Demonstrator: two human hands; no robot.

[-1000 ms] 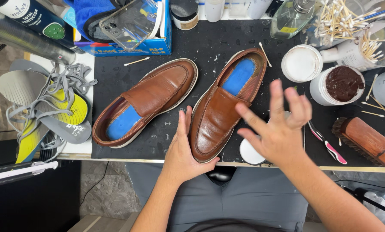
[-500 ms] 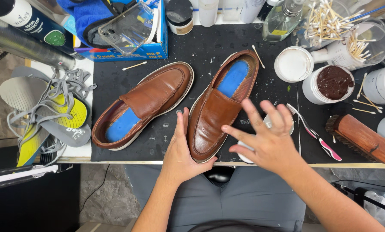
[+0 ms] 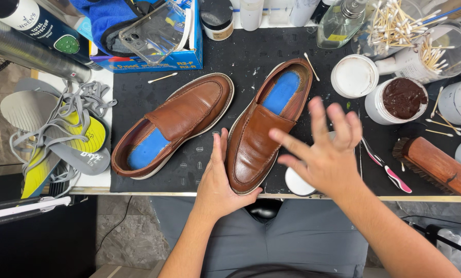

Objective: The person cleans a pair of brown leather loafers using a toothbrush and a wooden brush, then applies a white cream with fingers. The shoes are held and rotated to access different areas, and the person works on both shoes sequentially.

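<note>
A black mat point(image 3: 189, 170) covers the middle of a crowded work surface point(image 3: 94, 185), with a grey stone floor showing below its near edge. Two brown leather loafers with blue insoles lie on the mat. The right loafer point(image 3: 256, 144) sits by the near edge, its toe reaching that edge and its heel toward the far edge; its long axis runs from near to far, leaning a little to the right at the heel. The left loafer point(image 3: 176, 123) lies more slantwise, heel toward the near left, toe toward the far right.

The left hand point(image 3: 217, 177) is flat and cupped against the left side and toe of the right loafer, steadying it without closing around it. The right hand point(image 3: 325, 149) hovers above the mat just right of that shoe, fingers spread and loose, grasping nothing. Part of a small white round lid or tin point(image 3: 297, 183) shows beneath it at the near edge.

Near the right edge stand an open jar of dark brown polish point(image 3: 403, 98), a white lid point(image 3: 354, 76), a wooden brush point(image 3: 433, 164) and a toothbrush point(image 3: 387, 167); cotton swabs point(image 3: 395, 23) fill a clear tub at the far right corner.

The shoe's toe sits right at the near edge, so a firm push from the left hand could tip it off toward the lap. A sweep of the spread right hand could likely knock the open polish jar or the white tin.
</note>
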